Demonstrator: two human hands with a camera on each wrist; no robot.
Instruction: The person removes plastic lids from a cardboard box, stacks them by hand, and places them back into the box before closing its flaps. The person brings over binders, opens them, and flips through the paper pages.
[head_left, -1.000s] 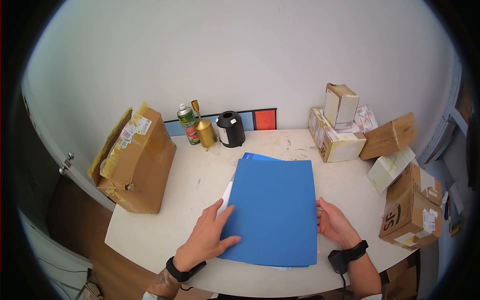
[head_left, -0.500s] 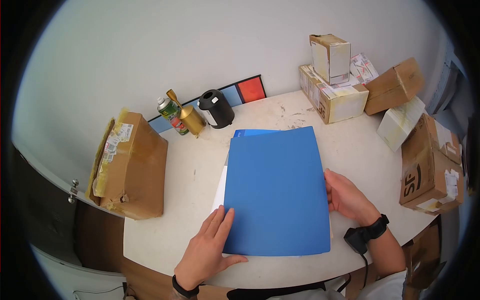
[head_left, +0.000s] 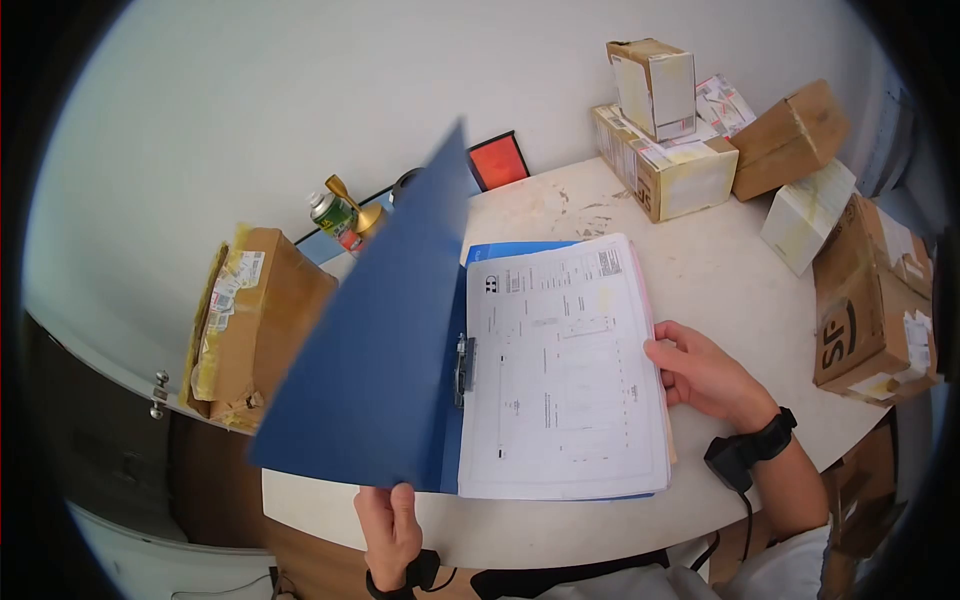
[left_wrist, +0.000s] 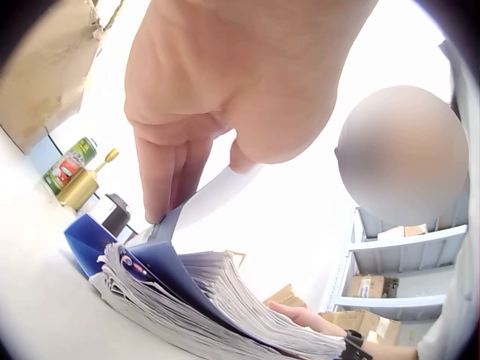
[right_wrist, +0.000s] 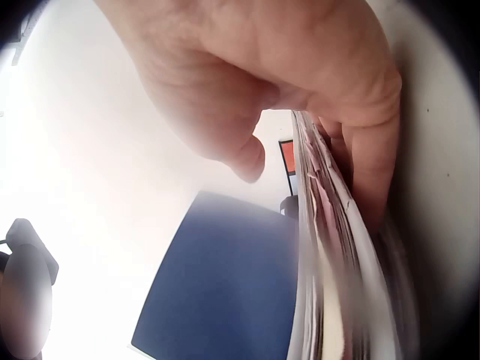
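Note:
A blue folder's front cover (head_left: 360,340) stands raised and tilted to the left, blurred at its edge. My left hand (head_left: 390,535) pinches its lower edge between thumb and fingers; the left wrist view shows this hand (left_wrist: 232,82) above the folder. Beneath the cover lies a thick stack of printed sheets (head_left: 560,400) beside a metal clip (head_left: 463,370). At the stack's right edge, my right hand (head_left: 705,375) has its fingers against the side. In the right wrist view, the thumb of this hand (right_wrist: 300,82) stands apart from the paper edges (right_wrist: 330,225).
Another blue folder (head_left: 500,250) shows beneath the stack. A large carton (head_left: 285,310) stands at left, with a spray can (head_left: 333,213) and a brass-coloured object (head_left: 368,218) behind the cover. Several boxes (head_left: 690,180) are piled at right. The table's front edge curves below the folder.
The blue cover has swung up and left, uncovering the printed sheets. My left hand has moved down and now pinches the cover's lower edge. The right hand stays at the stack's right side.

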